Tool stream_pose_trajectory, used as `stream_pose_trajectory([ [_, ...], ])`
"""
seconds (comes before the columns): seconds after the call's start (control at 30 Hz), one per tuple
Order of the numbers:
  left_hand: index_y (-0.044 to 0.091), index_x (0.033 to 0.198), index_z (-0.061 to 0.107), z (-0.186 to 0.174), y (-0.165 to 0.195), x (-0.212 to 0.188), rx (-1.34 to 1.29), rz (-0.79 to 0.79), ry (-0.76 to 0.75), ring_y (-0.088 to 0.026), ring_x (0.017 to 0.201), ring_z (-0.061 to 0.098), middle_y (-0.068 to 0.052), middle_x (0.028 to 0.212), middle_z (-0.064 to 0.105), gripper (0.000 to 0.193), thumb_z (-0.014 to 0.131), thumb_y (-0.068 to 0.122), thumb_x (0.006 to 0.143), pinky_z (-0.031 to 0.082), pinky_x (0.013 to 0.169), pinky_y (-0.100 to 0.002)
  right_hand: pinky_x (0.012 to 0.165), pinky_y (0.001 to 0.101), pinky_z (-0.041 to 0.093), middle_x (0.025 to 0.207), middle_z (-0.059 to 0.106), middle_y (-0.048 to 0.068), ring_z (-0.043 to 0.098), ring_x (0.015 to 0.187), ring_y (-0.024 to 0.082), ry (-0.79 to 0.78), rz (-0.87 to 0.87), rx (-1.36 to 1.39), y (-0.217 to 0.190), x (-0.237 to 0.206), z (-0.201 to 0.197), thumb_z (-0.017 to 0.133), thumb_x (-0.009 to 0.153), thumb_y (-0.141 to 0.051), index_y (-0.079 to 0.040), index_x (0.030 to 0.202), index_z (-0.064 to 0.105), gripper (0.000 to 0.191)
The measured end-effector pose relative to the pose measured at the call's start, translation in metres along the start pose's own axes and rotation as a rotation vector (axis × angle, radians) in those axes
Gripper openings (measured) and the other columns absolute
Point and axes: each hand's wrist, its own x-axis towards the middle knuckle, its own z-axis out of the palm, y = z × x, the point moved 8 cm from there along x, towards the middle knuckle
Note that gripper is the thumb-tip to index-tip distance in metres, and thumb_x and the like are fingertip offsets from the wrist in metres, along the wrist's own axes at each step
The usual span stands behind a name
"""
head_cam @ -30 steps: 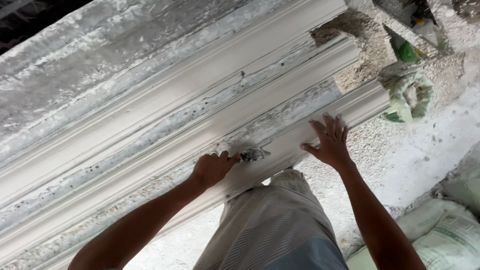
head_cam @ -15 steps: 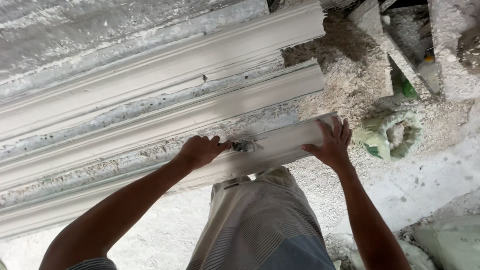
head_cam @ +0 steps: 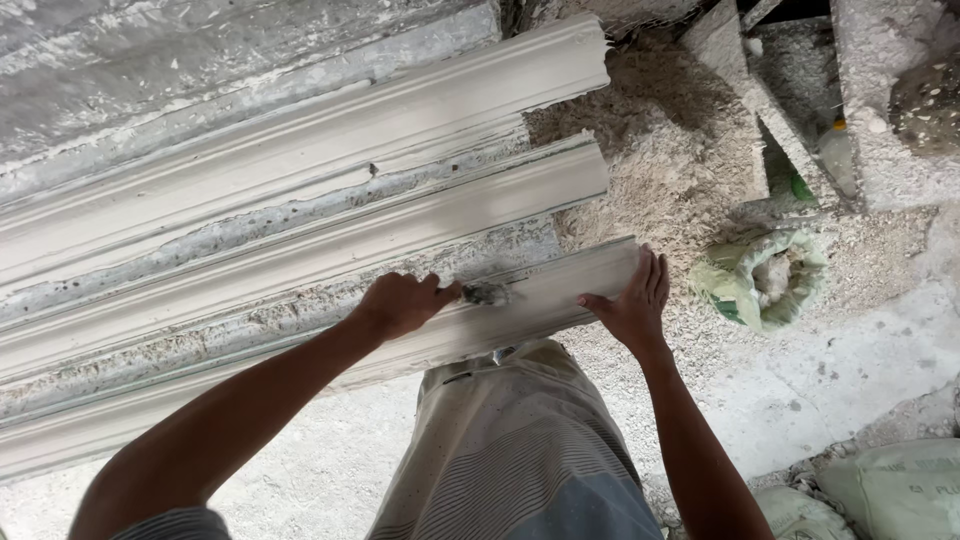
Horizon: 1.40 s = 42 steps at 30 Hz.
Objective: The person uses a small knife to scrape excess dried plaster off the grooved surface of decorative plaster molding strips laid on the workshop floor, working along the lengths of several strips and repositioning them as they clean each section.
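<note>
Head view, the only one I have. My left hand (head_cam: 400, 303) sits just left of the frame's centre, curled tight round a small dark tool (head_cam: 487, 294) whose tip presses on the top face of the nearest moulding strip (head_cam: 560, 290). I cannot make out whether it is a scraper or a brush (it is small and caked in plaster). My right hand (head_cam: 632, 305) lies flat, fingers spread, holding nothing, palm down on the right end of that same strip, right of centre.

The strip runs from the lower left of the frame up to the middle, the closest of three pale moulded lengths; the middle length (head_cam: 400, 230) and the far length (head_cam: 350, 130) lie parallel above it, with rough grey crust in the channels between them. At upper right I see a heap of sandy rubble (head_cam: 660, 160), and below it, at right, an open greenish sack (head_cam: 762, 282) with powder inside. More pale sacks (head_cam: 890, 485) lie at the lower right corner.

I judge the step in hand to be dressing the surface near the strip's end: one hand works the tool, the other steadies the piece. The next move, as I read it, calls for keeping the flat palm firm so the end does not shift, and drawing the tool along the profile with light, even pressure, since the edge looks brittle.
</note>
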Motion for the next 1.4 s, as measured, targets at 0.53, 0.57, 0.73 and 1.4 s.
stream_pose_trajectory([
  [0.53,0.019,0.148,0.043,-0.028,0.044,0.057,-0.010,0.054,0.169,-0.023,0.057,0.068,-0.015,0.097,0.066,0.048,0.053,0.017,0.101,0.053,0.039,-0.035,0.123,0.0619,0.018,0.158,0.032,0.033,0.028,0.151,0.048,0.045,-0.039,-0.035,-0.003,0.000,-0.007,0.059,0.068,-0.090,0.003,0.161,0.017,0.138],
  [0.57,0.015,0.145,0.047,-0.046,0.056,0.065,0.076,0.094,0.327,-0.025,0.061,0.069,-0.013,0.096,0.068,0.045,0.056,0.017,0.101,0.053,0.040,-0.036,0.124,0.0619,0.018,0.158,0.032,0.033,0.027,0.152,0.048,0.049,-0.049,-0.031,-0.003,0.000,-0.008,0.059,0.069,-0.089,0.003,0.161,0.016,0.137],
  [0.73,0.017,0.146,0.047,-0.066,0.071,0.092,0.051,0.098,0.284,-0.028,0.065,0.072,-0.015,0.095,0.068,0.048,0.058,0.016,0.099,0.055,0.045,-0.041,0.123,0.0605,0.017,0.160,0.028,0.034,0.025,0.151,0.048,0.027,0.010,0.022,0.001,0.000,-0.011,0.071,0.066,-0.083,0.005,0.161,0.012,0.142],
  [1.4,0.010,0.128,0.062,-0.092,0.101,0.139,-0.055,0.119,0.331,-0.028,0.074,0.075,-0.013,0.092,0.073,0.032,0.062,0.017,0.097,0.059,0.050,-0.040,0.125,0.0567,0.015,0.164,0.018,0.027,0.008,0.156,0.044,0.104,0.179,0.146,-0.004,-0.006,-0.023,0.097,0.050,-0.060,-0.004,0.160,0.008,0.152],
])
